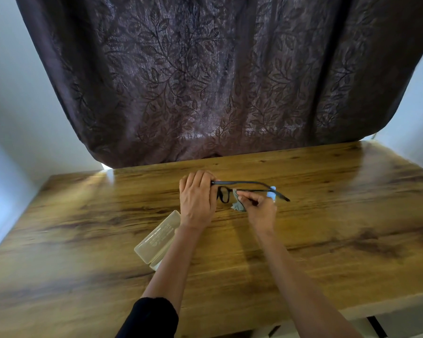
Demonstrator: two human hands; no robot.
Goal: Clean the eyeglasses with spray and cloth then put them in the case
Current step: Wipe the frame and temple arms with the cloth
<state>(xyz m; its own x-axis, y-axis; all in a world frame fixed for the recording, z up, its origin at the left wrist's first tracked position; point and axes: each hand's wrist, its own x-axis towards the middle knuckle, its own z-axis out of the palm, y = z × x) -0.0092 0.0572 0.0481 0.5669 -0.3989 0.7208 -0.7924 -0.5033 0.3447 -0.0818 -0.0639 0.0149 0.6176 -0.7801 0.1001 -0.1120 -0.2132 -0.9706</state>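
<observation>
1. The left hand (197,198) curls its fingers round one end of the eyeglasses (224,194) and holds them just above the wooden table (327,215), with the temples unfolded and pointing right.
2. The right hand (260,209) pinches a grey cloth (238,204) between thumb and fingertips, pressing it to the lens right beside the left hand's fingers.
3. The translucent case (158,239) lies on the table nearer the person, partly under the left forearm; whether it is closed is unclear.
4. A small light-blue object (272,193) shows just behind the right hand, too hidden to identify.
5. A dark leaf-patterned curtain (205,81) hangs behind the table.
</observation>
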